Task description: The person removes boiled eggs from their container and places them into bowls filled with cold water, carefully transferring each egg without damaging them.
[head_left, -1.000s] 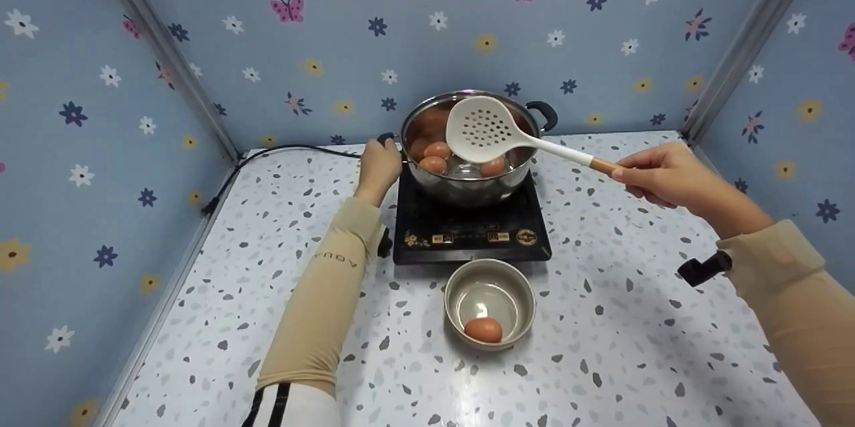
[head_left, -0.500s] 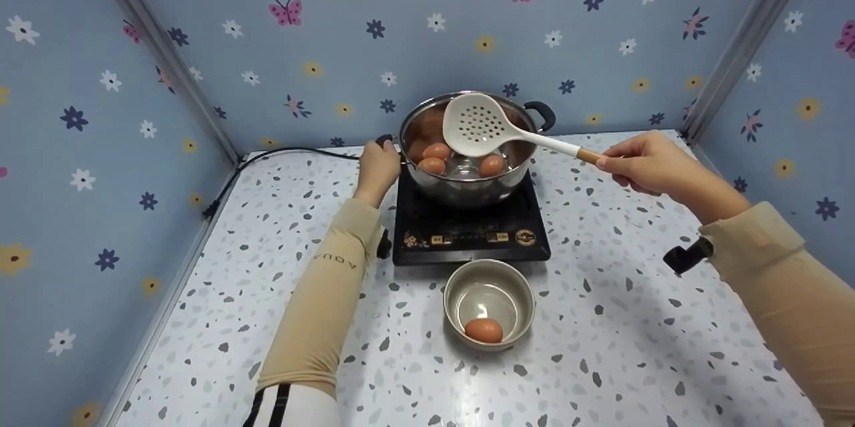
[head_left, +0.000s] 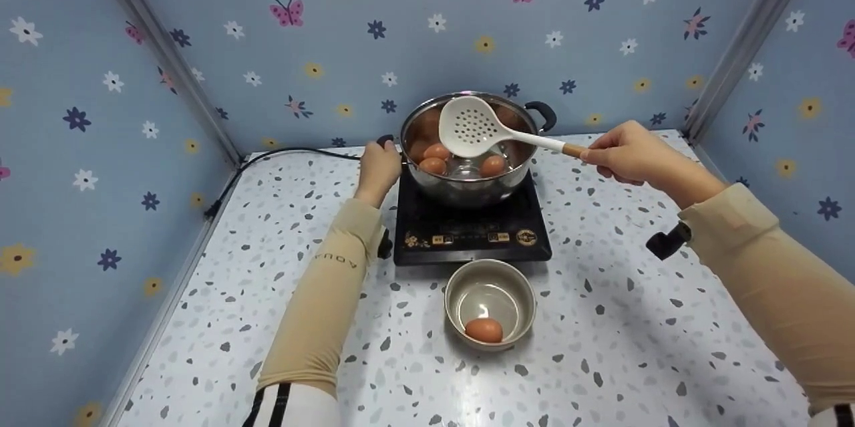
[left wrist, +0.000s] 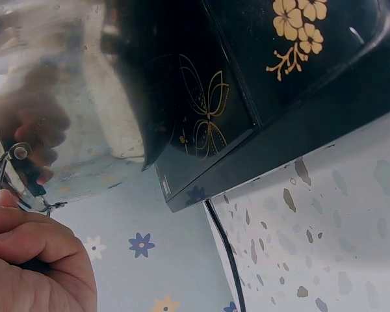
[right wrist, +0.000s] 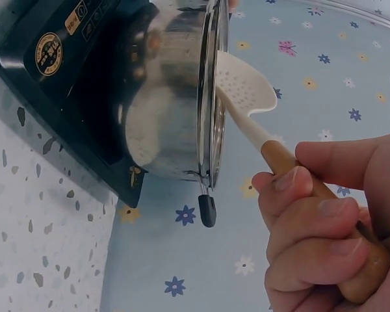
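My left hand grips the black left handle of a steel pot; in the left wrist view its fingers curl round that handle. My right hand holds a white skimmer by its wooden handle. The skimmer's perforated head hangs over the pot's opening, with nothing on it. Inside the pot, brown eggs show: two at the left and one at the right. The skimmer's head hides part of the pot's inside. One brown egg lies in a beige bowl in front.
Under the pot is a black induction cooker, its cord running left to the wall. A white speckled tabletop extends around it. Flowered blue panels close off the back and both sides. The pot's right handle sticks out.
My right hand has moved left, carrying the skimmer slightly left over the pot. The left hand, the pot, the bowl and its egg look unmoved.
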Tool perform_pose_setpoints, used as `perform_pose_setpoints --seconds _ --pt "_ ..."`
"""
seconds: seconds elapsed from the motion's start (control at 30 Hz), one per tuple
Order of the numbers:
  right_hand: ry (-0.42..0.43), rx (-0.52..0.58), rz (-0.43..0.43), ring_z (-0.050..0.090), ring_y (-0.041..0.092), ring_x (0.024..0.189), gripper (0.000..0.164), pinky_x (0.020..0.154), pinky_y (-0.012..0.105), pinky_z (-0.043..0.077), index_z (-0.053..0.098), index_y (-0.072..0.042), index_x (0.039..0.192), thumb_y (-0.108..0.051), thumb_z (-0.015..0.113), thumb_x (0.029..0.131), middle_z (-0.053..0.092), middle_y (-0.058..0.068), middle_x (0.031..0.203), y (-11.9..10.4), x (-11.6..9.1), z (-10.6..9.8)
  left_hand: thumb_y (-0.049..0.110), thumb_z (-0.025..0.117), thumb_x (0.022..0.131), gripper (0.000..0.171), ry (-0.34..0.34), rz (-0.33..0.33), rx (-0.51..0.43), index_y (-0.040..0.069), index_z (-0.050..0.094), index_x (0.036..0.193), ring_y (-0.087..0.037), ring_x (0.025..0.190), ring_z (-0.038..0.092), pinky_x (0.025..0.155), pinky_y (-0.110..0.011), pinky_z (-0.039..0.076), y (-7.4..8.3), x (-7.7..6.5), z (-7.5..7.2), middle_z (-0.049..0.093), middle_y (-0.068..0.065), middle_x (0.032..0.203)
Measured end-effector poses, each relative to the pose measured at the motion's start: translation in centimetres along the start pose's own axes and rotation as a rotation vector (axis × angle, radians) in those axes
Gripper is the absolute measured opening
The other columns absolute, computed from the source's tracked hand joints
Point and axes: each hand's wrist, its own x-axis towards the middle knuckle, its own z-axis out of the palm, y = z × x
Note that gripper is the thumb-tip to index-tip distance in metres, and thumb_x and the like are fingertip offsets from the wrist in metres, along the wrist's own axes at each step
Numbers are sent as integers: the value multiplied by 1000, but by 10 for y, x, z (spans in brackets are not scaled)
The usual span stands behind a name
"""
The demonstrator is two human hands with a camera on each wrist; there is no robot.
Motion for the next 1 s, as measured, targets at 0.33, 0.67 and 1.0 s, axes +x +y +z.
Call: perform_pose_setpoints --seconds 0.33,0.67,1.0 --pt "-54 -57 15 37 9 49 33 47 28 31 74 6 123 -20 58 110 58 -1 66 -17 14 -2 27 35 117 52 -12 -7 -18 -16 55 137 -48 132 62 111 -57 49 1 1 -1 64 -36 134" --pt "-37 -134 11 41 10 51 36 48 28 34 72 6 130 -22 63 108 63 -1 68 -24 27 5 27 35 117 52 -10 -21 -7 -15 54 139 -48 135 61 113 -56 48 -1 1 0 63 -36 137" --pt "32 -207 -1 54 17 67 39 60 31 46 76 5 123 -29 67 107 68 3 76 -31 33 15 28 35 117 54 -3 -21 -12 -16 53 141 -48 136 60 114 -56 48 0 2 1 62 -37 139"
